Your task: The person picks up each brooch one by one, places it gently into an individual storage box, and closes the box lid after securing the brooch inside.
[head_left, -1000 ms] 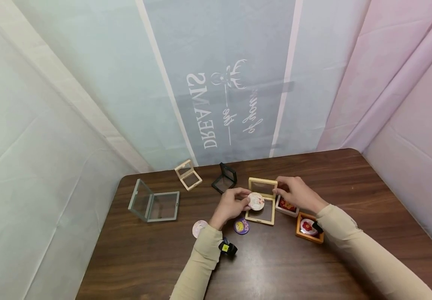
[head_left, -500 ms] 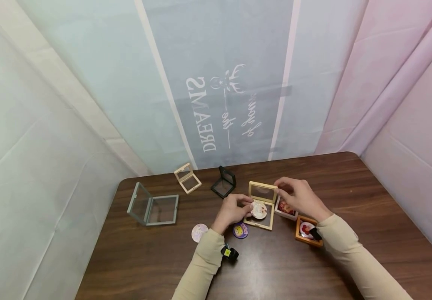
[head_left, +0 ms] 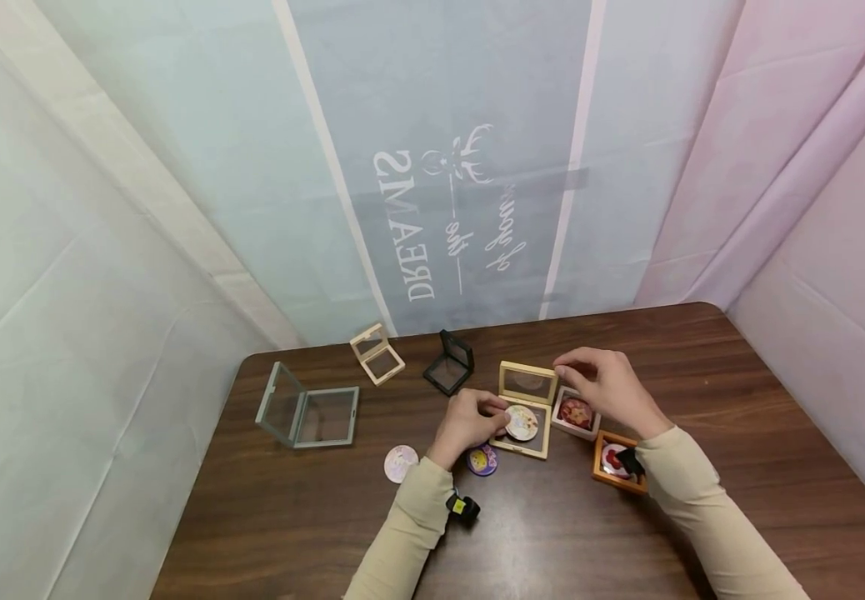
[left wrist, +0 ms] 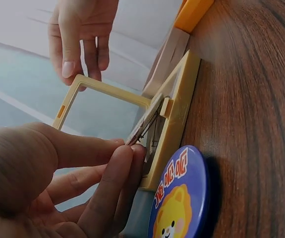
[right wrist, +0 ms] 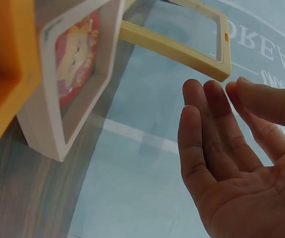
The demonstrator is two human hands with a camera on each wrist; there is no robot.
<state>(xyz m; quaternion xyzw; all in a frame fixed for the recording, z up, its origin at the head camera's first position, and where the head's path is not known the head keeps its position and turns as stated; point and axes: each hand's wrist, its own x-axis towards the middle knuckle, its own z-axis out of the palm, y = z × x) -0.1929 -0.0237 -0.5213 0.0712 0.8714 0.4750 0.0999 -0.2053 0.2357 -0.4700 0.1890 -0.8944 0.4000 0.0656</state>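
Nearest on the dark wood table (head_left: 522,537), an orange frame (right wrist: 23,54) lies with its lid down over a red-and-white badge (head_left: 612,458); a black strap or device hides part of it. To the left, a pale badge (head_left: 401,463) and a purple badge (head_left: 482,460) with a yellow lion lie loose. Just beyond them, a person's left hand (head_left: 466,427) pinches a round whitish badge (head_left: 522,423) between thumb and fingertips, tilted in the base of a yellow frame (head_left: 528,368) whose lid stands up. The right hand (head_left: 612,392) is at that lid's corner, fingers loosely bent, thumb and fingertips near together; whether they touch it is hard to tell. Beside the yellow frame, a white frame (right wrist: 50,126) is closed around a red badge (right wrist: 77,54). Farther back, a grey frame (head_left: 355,415), a black frame (head_left: 436,385) and a cream frame (head_left: 391,374) stand with lids raised and no badge visible inside. The work looks partway: two frames filled, the yellow one being loaded, two loose badges and three unfilled frames apparently left. Behind everything hangs a pale backdrop (head_left: 477,67) with reversed lettering.
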